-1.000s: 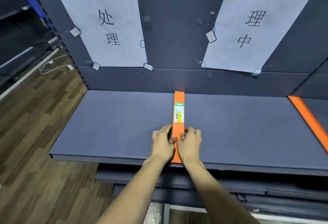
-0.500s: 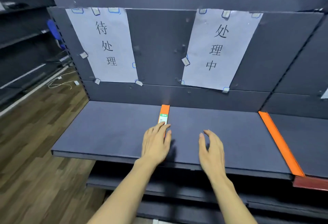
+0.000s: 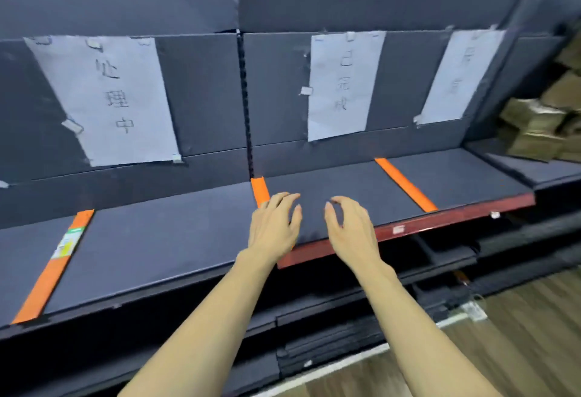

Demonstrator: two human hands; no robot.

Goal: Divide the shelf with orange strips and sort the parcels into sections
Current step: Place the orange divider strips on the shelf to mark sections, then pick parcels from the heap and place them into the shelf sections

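Our left hand and right hand hover released over the shelf, holding nothing. The middle orange strip lies just beyond our left hand; it looks light, thin and bendable, best pinched at its ends.

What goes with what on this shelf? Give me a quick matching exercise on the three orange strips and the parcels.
1. strip with green-yellow label
2. middle strip
3. plain right strip
4. parcels

A. partly hidden behind left hand
B. stacked at far right
C. far left on shelf
D. right of right hand

Pairs: 1-C, 2-A, 3-D, 4-B
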